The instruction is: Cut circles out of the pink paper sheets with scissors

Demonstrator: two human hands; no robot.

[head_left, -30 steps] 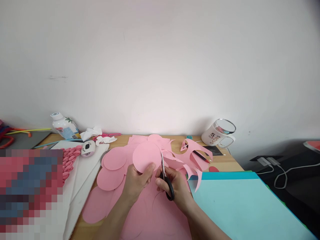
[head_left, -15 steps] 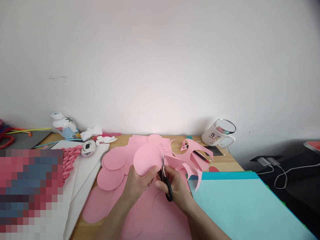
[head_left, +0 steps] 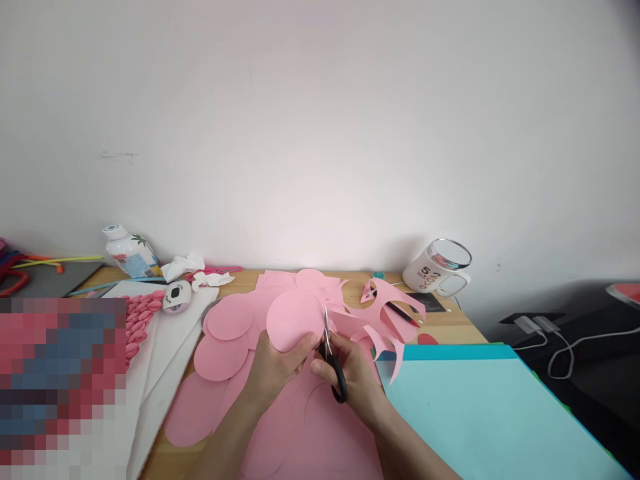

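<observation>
Pinched at its lower edge by my left hand [head_left: 280,367] is a round pink paper disc [head_left: 295,319], raised above the table. My right hand [head_left: 353,373] is closed on black-handled scissors [head_left: 338,379]. Their blades point upward along the disc's right edge. Beneath both hands lies a large pink paper sheet [head_left: 320,440] with curved lines on it. Several cut pink circles [head_left: 223,357] overlap to the left of the disc. Curved pink paper scraps [head_left: 385,310] are heaped to the right of the scissors.
A white mug [head_left: 435,268] stands by the wall. Light blue sheets [head_left: 490,413] lie at right. At left are a white bottle [head_left: 131,253], crumpled tissue [head_left: 215,279], a small white device [head_left: 177,295] and pink braided pieces [head_left: 143,319]. A pen [head_left: 403,313] rests among the scraps.
Almost nothing differs. Both hands, the disc and the scissors keep nearly the same place, with only a very slight shift of the view.
</observation>
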